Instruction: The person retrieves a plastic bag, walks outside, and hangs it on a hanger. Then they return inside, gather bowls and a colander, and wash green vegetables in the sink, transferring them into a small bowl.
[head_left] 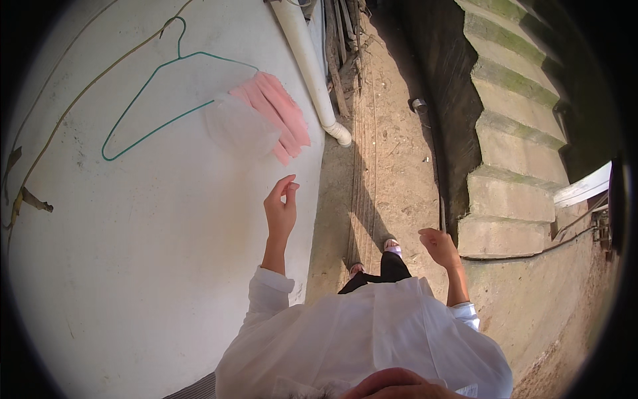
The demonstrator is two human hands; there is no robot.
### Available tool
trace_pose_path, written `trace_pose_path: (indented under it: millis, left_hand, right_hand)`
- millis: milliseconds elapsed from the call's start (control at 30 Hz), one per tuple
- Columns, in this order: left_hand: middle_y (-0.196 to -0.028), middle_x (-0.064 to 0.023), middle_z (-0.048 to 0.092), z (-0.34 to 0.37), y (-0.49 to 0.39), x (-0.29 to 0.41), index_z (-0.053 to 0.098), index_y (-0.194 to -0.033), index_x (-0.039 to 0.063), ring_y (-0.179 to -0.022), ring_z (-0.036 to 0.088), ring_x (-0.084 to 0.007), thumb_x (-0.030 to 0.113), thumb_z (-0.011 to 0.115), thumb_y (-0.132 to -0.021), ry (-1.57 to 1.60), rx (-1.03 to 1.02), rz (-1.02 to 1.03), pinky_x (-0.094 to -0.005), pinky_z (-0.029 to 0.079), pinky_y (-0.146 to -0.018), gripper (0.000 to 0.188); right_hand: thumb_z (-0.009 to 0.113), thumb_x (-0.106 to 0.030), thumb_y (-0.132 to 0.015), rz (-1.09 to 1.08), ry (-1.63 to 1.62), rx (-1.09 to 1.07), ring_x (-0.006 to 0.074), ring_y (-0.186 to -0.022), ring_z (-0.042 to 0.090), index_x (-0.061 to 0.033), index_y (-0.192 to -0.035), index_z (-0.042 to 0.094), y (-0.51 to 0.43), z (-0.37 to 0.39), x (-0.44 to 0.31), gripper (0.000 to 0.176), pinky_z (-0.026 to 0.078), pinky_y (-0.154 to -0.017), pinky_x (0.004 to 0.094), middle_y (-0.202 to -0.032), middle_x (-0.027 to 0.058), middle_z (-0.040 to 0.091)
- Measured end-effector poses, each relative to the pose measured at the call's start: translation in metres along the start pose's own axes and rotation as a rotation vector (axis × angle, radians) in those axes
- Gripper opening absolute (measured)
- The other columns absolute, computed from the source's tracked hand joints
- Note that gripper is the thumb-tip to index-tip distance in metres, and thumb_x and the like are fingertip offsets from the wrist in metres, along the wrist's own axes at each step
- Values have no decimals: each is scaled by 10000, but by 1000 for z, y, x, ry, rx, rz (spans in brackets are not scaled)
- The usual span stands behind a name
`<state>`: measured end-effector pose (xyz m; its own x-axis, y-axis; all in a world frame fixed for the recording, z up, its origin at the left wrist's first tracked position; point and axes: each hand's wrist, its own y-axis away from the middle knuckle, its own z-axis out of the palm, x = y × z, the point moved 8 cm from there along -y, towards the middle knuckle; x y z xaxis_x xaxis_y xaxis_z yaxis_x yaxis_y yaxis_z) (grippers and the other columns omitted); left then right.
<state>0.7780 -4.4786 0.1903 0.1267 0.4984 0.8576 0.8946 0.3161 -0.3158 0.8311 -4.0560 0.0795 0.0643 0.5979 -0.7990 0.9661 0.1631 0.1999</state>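
My left hand (282,202) is raised in front of the white wall. Its thumb and forefinger curve towards each other with a small gap, and nothing shows between them. Just beyond the fingertips hang a pink cloth (279,109) and a translucent white plastic bag or film (241,124), both on the lower bar of a green wire hanger (132,102). The hanger's hook goes over a cord (99,70) strung along the wall. My right hand (438,245) is held out over the ground, its fingers loosely curled. Their inner side is hidden, and no object shows there.
A white plastic pipe (306,70) runs down the wall beside stacked wooden poles (340,55). Concrete steps (518,149) with mossy edges rise on the right. My sandalled feet (393,247) stand on a dirt path (398,164), where a small can (418,105) lies.
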Motion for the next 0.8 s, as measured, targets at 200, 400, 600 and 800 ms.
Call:
trace_pose_path:
  millis: [200,400,600,800]
  left_hand:
    - [-881,-81,677,131,74,46,604,-981,-7,-840,643,-154,87,611,-926,39,-501,64,-293,492,-802,109]
    - [-896,-103,659,285,222,125,581,-931,-8,-878,641,-196,168,484,-1015,577,-960,-228,-336,493,-896,218]
    - [-1320,-153,538,422,472,281,474,-1324,10,-1233,512,-264,158,469,-1009,1232,-1544,-810,-418,401,-1069,348]
    - [-1539,-120,301,501,710,378,286,-1480,-17,-1439,268,-242,22,400,-979,1103,-2054,-830,-367,215,-1185,516]
  right_hand:
    - [615,-153,-902,-89,9,192,298,-855,695,-47,-1041,711,83,-38,5,199,552,-755,369,-965,155,714]
    - [598,-191,-952,-14,-209,338,300,-912,679,-36,-1133,665,180,-92,46,247,546,-787,367,-1065,148,691]
    - [556,-292,-991,-72,-1058,708,251,-1088,613,-79,-1419,439,364,-181,163,491,515,-915,378,-1319,151,556]
    - [544,-275,-988,-118,-1625,1231,210,-854,637,-46,-1148,545,515,-232,294,279,547,-767,341,-870,69,632]
